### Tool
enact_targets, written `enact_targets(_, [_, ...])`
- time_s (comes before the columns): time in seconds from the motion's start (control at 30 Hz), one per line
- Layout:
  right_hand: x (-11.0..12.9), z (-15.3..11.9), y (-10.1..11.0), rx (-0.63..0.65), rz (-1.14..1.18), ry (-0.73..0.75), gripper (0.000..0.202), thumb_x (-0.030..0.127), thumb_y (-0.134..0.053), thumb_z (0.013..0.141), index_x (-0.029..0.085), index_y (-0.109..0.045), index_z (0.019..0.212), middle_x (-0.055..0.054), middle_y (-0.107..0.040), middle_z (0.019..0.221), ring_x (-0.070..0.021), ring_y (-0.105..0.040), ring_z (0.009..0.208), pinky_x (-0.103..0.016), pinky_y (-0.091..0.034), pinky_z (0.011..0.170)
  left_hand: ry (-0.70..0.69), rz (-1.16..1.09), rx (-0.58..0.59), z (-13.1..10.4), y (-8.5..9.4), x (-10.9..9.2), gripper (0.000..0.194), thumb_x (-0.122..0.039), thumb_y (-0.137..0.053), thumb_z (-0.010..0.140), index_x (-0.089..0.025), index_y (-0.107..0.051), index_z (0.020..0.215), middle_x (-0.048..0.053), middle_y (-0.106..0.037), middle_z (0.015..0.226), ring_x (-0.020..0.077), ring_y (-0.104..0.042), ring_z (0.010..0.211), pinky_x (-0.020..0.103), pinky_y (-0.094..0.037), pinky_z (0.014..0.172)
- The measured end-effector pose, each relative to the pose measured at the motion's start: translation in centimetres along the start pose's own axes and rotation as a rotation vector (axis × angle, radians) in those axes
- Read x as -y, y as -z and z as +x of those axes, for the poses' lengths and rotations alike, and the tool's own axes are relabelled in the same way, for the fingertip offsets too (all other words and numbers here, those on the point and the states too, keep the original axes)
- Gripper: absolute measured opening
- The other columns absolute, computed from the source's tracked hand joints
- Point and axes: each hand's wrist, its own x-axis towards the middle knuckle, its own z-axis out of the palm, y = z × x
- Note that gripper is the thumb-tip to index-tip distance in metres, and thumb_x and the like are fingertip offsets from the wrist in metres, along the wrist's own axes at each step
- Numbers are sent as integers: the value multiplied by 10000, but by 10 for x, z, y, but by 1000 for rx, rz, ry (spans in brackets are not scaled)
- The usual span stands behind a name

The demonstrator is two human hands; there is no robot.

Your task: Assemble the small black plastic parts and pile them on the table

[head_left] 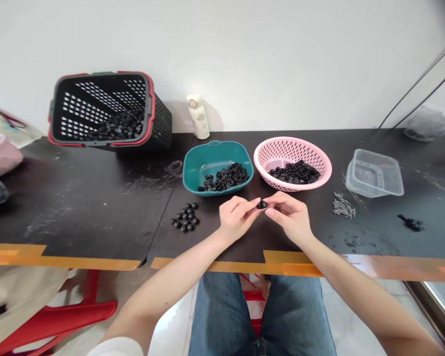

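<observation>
Over the dark table, my left hand [238, 216] and my right hand [289, 216] meet with closed fingertips on one small black part [261, 204], which they hold between them. Beyond my hands stand a teal basin [190, 170] and a pink perforated basket [321, 157], each with a heap of small black pieces inside. Several round black parts [184, 216] lie loose on the table to the left of my left hand. Right of my right hand sits a small pile of grey pins [343, 205].
A black basket with red trim [159, 121] holds more black pieces at the back left, beside a white bottle [199, 118]. A clear plastic container [374, 174] and a small black clump [411, 223] are on the right. Orange tape [292, 263] runs along the front edge.
</observation>
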Motion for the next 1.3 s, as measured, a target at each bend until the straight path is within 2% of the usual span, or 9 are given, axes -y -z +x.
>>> enact_targets(0.23, [1, 2, 0, 3, -15, -7, 194, 200, -708, 797, 317, -740, 948, -11, -631, 815, -149, -578, 759, -293, -476, 681, 8, -8, 14, -1, 0, 1, 221, -261, -714, 796, -188, -672, 1001, -22, -605, 709, 54, -546, 549, 162, -447, 507])
enact_targets(0.47, [1, 1, 0, -5, 9, -31, 160, 225, -722, 784, 300, -741, 923, -7, -612, 784, -144, -572, 741, -284, -483, 668, -1, -10, 12, 0, 0, 1, 215, -251, -710, 799, -184, -674, 1000, -25, -592, 697, 55, -546, 557, 161, -447, 514])
enact_targets(0.63, [-2, 3, 0, -1, 136, -192, 157, 286, -762, 739, 267, -711, 887, 6, -619, 791, -128, -572, 726, -264, -520, 696, -5, -9, 14, 0, 0, 1, 223, -252, -712, 795, -186, -675, 1004, -26, -597, 695, 59, -550, 563, 166, -451, 525])
enact_targets(0.77, [-6, 3, 2, 12, 217, -304, 181, 311, -777, 717, 243, -693, 862, -4, -651, 834, -143, -612, 780, -292, -545, 758, -2, -4, 16, 0, 0, 0, 238, -232, -720, 786, -191, -673, 1015, -30, -597, 698, 56, -547, 560, 163, -450, 524])
enact_targets(0.93, [-6, 2, 2, -21, 238, -301, 173, 289, -798, 689, 239, -694, 818, -12, -685, 856, -155, -636, 815, -315, -550, 789, 15, 8, 5, -1, 0, 0, 227, -232, -720, 785, -203, -676, 1005, -31, -604, 704, 51, -543, 551, 157, -445, 508])
enact_targets(1.13, [-2, 4, 3, 7, 270, -332, 181, 271, -798, 693, 244, -681, 829, 8, -692, 844, -133, -637, 811, -272, -531, 780, 13, 10, 28, -2, -1, 0, 198, -259, -708, 799, -193, -678, 983, -21, -616, 716, 51, -544, 547, 161, -451, 512])
enact_targets(1.3, [-4, 5, 4, -12, 265, -331, 244, 254, -832, 639, 239, -659, 811, 21, -676, 806, -122, -626, 772, -248, -528, 733, 5, -5, 44, -1, -1, 0, 198, -241, -700, 801, -188, -674, 990, -21, -612, 719, 50, -544, 547, 162, -458, 518])
